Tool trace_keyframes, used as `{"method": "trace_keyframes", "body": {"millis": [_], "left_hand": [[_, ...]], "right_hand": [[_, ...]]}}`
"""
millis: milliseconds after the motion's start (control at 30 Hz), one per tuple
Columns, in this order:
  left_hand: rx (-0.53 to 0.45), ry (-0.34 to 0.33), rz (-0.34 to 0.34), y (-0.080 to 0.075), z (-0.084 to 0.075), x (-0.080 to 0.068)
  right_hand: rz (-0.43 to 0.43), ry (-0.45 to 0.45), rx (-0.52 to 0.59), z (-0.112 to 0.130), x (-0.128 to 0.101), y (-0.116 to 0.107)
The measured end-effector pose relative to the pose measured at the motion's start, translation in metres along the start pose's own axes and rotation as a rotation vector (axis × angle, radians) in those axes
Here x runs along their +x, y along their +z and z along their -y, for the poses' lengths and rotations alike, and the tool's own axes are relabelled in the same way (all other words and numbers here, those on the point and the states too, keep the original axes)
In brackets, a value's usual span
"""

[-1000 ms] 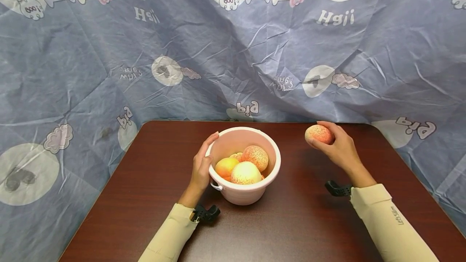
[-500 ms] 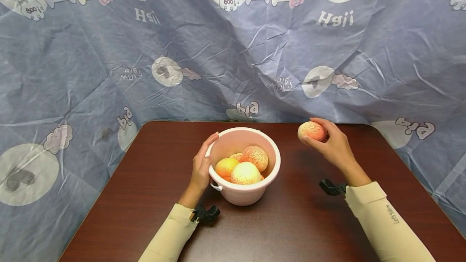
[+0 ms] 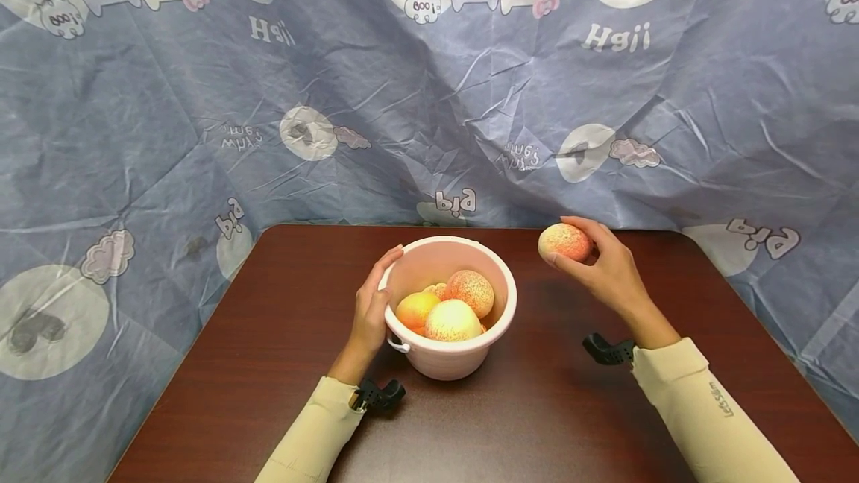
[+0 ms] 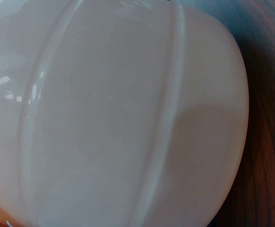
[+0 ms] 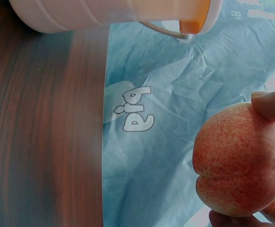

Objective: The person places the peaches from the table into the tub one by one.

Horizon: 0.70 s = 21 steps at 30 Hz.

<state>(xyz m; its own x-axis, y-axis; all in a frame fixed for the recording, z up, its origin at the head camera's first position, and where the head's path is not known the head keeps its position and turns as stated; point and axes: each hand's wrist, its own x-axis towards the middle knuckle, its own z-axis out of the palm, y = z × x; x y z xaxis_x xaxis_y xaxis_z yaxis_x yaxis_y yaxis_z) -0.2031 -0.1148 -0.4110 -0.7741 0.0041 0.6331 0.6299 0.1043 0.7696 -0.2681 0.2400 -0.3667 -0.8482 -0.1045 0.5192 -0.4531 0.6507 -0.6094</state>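
Observation:
In the head view a pinkish-white bucket [image 3: 448, 356] stands on the table with several fruits inside. My left hand [image 3: 371, 311] holds the bucket's left side at the rim. Among the fruits are a pale one [image 3: 452, 320], a yellow-orange one [image 3: 417, 309] and a red-speckled one [image 3: 470, 291]; others beneath are partly hidden. Right of the bucket, my right hand [image 3: 614, 270] grips a peach [image 3: 564, 243] between thumb and fingers, above the table. The right wrist view shows this peach [image 5: 239, 161] from close up, red-speckled with a crease. Only the bucket's ribbed wall [image 4: 104, 113] fills most of the left wrist view.
The dark brown wooden table [image 3: 282, 364] ends at the back against a blue printed cloth [image 3: 376, 80]. A white handle [image 3: 399, 345] hangs at the bucket's front left. Black wrist mounts [image 3: 607, 349] sit below the sleeves.
My right hand has moved left with the peach, closer to the bucket. The left hand and the bucket stay where they were.

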Motion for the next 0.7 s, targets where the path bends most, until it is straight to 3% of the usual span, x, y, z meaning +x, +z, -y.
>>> {"method": "trace_keyframes", "body": {"millis": [533,633,700], "left_hand": [[-0.011,0.004,0.009,0.0,0.0,0.0],[-0.011,0.003,0.003,-0.001,0.013,-0.001],[-0.011,-0.001,0.002,-0.001,0.013,-0.001]], "right_hand": [[-0.023,-0.047,0.075,0.018,0.002,0.008],[-0.023,-0.056,0.081,0.02,0.003,0.01],[-0.022,-0.062,0.09,0.023,0.004,0.011]]}}
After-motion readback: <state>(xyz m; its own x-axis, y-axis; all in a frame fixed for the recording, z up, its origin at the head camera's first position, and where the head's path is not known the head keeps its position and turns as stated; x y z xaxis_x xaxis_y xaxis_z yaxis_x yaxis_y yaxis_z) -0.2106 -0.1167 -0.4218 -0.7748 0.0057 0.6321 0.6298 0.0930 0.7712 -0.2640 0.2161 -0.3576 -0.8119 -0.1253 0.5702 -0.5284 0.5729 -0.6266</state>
